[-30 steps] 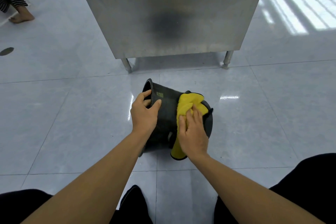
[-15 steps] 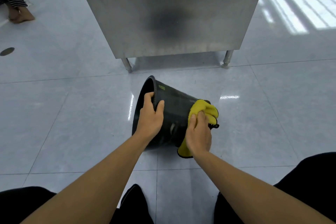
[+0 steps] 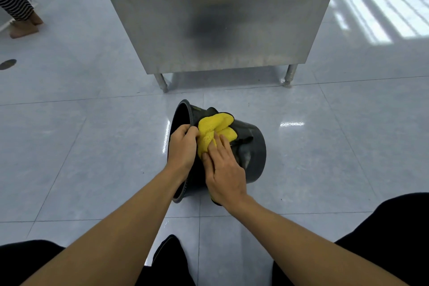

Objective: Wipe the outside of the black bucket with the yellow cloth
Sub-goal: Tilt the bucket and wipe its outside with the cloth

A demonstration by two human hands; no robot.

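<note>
Head view: bucket (image 3: 253,146) on its side on the floor (image 3: 92,146), mouth left. Left hand (image 3: 182,146) grips its rim; right hand (image 3: 224,170), fingers flat, presses cloth (image 3: 214,127) against the wall. Wiping under way; next, probably roll the bucket to an unwiped side.

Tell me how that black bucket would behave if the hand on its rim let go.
The black bucket lies on its side on glossy floor tiles, so its round wall would probably let it roll or slide. The left hand alone tilts it, which suggests it is light. The yellow cloth, bunched, looks floppy.
</note>
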